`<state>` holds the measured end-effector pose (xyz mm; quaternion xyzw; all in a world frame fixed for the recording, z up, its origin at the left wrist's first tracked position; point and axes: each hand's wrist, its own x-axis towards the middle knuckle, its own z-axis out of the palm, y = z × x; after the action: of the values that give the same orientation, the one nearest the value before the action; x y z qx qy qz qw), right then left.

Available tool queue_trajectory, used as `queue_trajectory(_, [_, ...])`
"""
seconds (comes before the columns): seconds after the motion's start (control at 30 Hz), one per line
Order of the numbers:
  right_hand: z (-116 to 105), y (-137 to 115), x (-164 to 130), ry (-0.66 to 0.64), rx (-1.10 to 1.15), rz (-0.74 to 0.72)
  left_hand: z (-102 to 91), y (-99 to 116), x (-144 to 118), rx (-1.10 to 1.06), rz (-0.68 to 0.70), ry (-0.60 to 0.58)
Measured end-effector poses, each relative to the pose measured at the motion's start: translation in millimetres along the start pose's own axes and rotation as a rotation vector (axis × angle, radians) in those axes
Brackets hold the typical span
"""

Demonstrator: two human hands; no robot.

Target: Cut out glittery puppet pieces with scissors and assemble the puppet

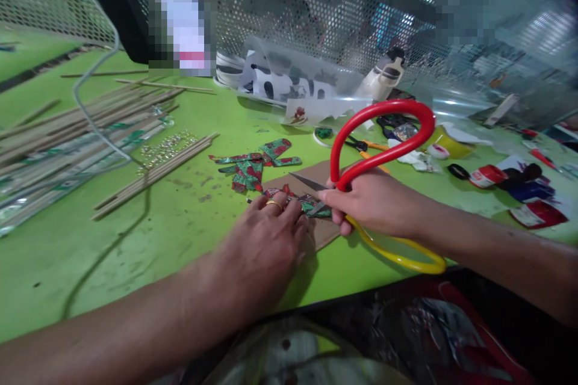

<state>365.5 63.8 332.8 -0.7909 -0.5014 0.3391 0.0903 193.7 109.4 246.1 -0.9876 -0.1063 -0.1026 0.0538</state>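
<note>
At the centre of the frame the right hand is clenched around big scissors with one red and one yellow handle. The left hand lies flat, holding nothing, pressing red-green foil pieces onto brown cardboard on the green table.

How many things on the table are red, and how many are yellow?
Red: 3, the top scissor handle, a small tub and a packet at right.
Yellow: 2, the lower scissor handle in the right hand, and a roll behind it.
Total: 5. Small bits at the far right are too blurred to count.
</note>
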Motion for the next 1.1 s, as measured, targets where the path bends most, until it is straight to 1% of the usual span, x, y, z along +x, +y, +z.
queue_trajectory(0.1, [-2.6,2.5,-6.9,-0.012,-0.016,0.014,-1.3,-1.2,1.0,0.007,0.006,-0.024])
queue_trajectory(0.17, [-7.1,6.1,-11.1,0.013,0.057,0.018,-3.1,-1.7,2.9,-0.001,0.002,-0.072])
queue_trajectory(0.23, [-11.8,10.5,-14.7,0.070,0.171,0.004,-4.5,-1.9,4.7,-0.010,-0.003,-0.126])
queue_trajectory(0.3, [-14.1,14.9,-16.8,0.102,0.223,-0.009,-5.1,-1.8,5.3,-0.010,-0.005,-0.146])
queue_trajectory(0.4, [-10.5,20.6,-15.9,0.061,0.154,0.001,-5.6,-1.4,4.1,0.008,0.007,-0.113])
queue_trajectory(0.47, [-5.7,22.9,-13.1,0.043,0.097,0.010,-6.3,-0.9,3.3,0.017,0.026,-0.113])
queue_trajectory(0.53, [-1.9,24.0,-10.0,0.045,0.070,-0.009,-7.0,-0.1,3.2,0.026,0.034,-0.127])
queue_trajectory(0.6, [-0.3,24.4,-7.8,0.053,0.059,-0.053,-6.8,0.7,3.7,0.042,0.032,-0.116])
queue_trajectory(0.73, [-0.9,25.9,-5.5,0.061,0.040,-0.120,-3.9,1.0,5.0,0.078,0.046,-0.047])
queue_trajectory(0.87, [-1.1,28.9,-2.3,0.070,0.021,-0.164,-2.3,-0.4,5.1,0.060,0.055,-0.065])
queue_trajectory(1.03, [-3.1,30.4,0.9,0.046,0.022,-0.151,-4.2,-1.7,3.1,0.046,0.049,-0.050])
queue_trajectory(1.1, [-4.3,31.3,2.2,0.045,0.023,-0.150,-4.8,-1.7,2.0,0.026,0.043,-0.063])
